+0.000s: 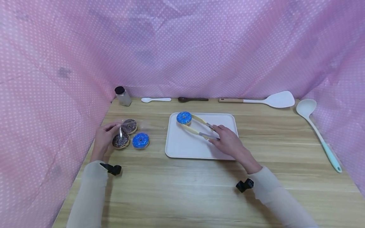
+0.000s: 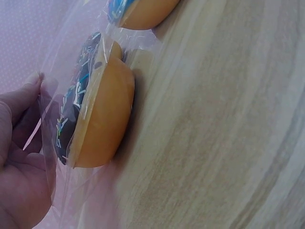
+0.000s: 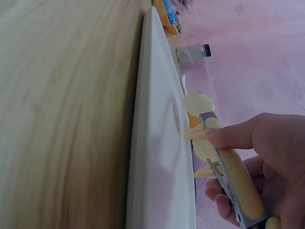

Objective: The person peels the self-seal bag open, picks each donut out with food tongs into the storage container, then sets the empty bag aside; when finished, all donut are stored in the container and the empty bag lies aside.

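My left hand (image 1: 105,136) pinches the edge of a clear plastic bag (image 2: 48,119) between thumb and fingers. Behind the plastic in the left wrist view is a chocolate-topped toy donut (image 2: 102,109) with sprinkles. The head view shows two brown donuts (image 1: 121,141) close together there, and a blue donut (image 1: 141,140) just right of them. My right hand (image 1: 228,141) grips a pair of tongs (image 1: 209,136) with cream tips and metal arms. Between the tips sits another blue donut (image 1: 183,117), over the upper left corner of a white tray (image 1: 196,150).
Along the back stand a black-lidded jar (image 1: 123,96), a white spoon (image 1: 156,99), a dark spoon (image 1: 193,99) and a white spatula (image 1: 278,100) with a wooden handle. A ladle (image 1: 320,136) with a mint handle lies at the right edge. Pink dotted cloth (image 1: 182,47) encloses the table.
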